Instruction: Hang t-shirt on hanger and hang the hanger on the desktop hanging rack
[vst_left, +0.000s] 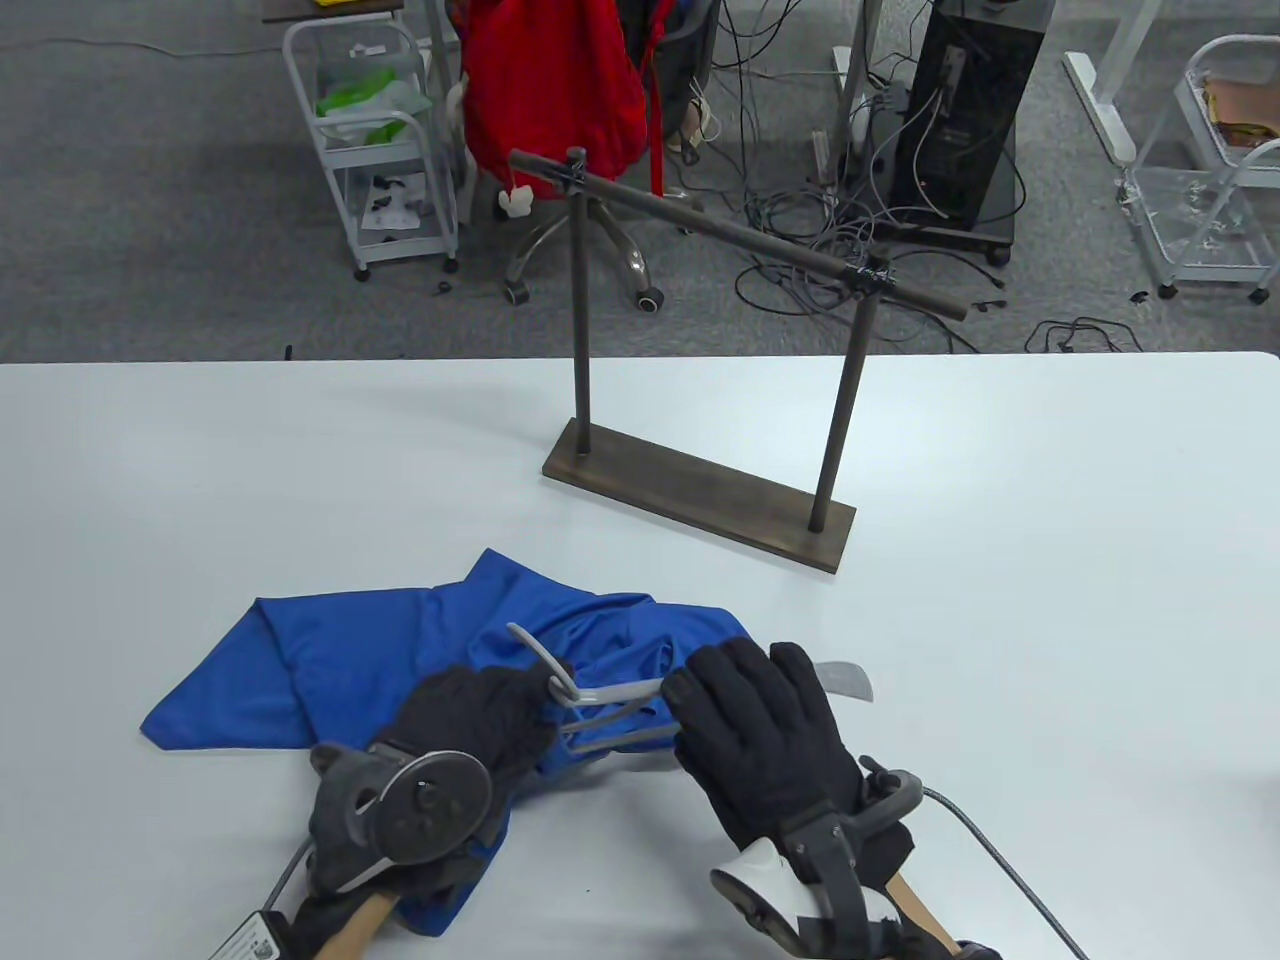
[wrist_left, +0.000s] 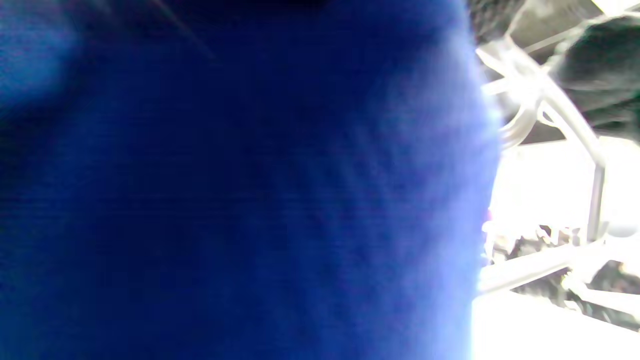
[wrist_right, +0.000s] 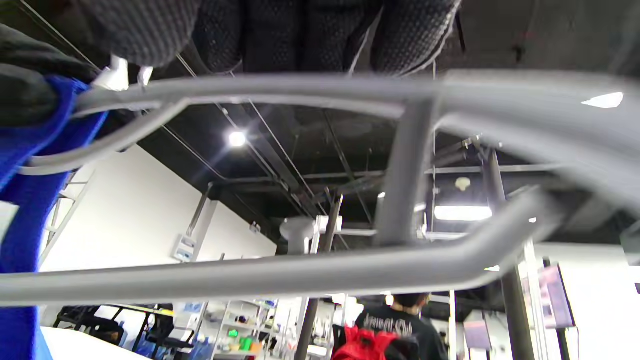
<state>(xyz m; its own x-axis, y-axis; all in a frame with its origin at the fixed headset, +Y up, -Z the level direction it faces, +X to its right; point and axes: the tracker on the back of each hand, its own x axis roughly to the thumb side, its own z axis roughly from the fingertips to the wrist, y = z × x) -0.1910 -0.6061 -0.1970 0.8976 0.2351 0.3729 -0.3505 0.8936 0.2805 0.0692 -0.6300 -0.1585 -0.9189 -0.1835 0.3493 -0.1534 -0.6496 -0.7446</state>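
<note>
A blue t-shirt (vst_left: 330, 660) lies crumpled on the white table (vst_left: 1000, 650), near the front left. A grey plastic hanger (vst_left: 612, 690) lies across it, its hook (vst_left: 528, 640) pointing away from me and one arm's end (vst_left: 848, 684) sticking out to the right. My left hand (vst_left: 540, 705) grips blue fabric bunched at the hanger's neck. My right hand (vst_left: 700, 700) holds the hanger's right arm, fingers over it. The left wrist view is almost filled by the shirt (wrist_left: 250, 200), with the hanger (wrist_left: 550, 95) at its right. In the right wrist view the hanger (wrist_right: 300, 275) crosses under my fingers (wrist_right: 300, 35).
The dark hanging rack stands behind the shirt, right of centre, its bar (vst_left: 730, 235) bare above a wooden base (vst_left: 700, 495). Beyond the table's far edge are a chair with a red jacket (vst_left: 550, 80), wire carts and floor cables.
</note>
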